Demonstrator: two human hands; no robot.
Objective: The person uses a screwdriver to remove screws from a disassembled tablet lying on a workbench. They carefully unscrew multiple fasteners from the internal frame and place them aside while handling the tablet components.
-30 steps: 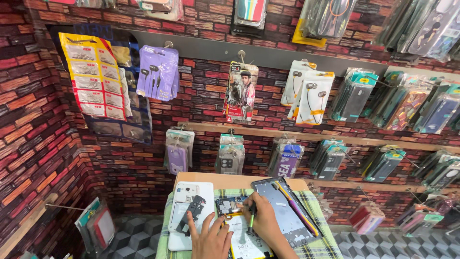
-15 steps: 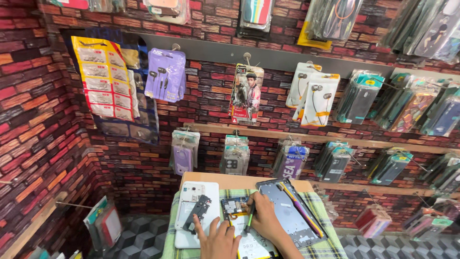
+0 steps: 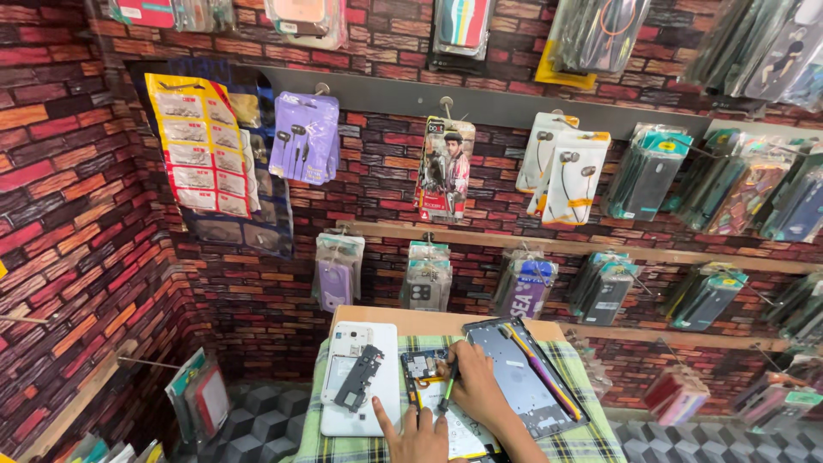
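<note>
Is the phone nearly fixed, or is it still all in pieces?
Still in pieces. Done: the white phone body lies opened, and the dark screen frame lies apart on the checked cloth. In hand: the right hand holds a thin tool beside the small circuit board, while the left hand rests flat nearby. Left: the parts are not yet joined again.
</note>
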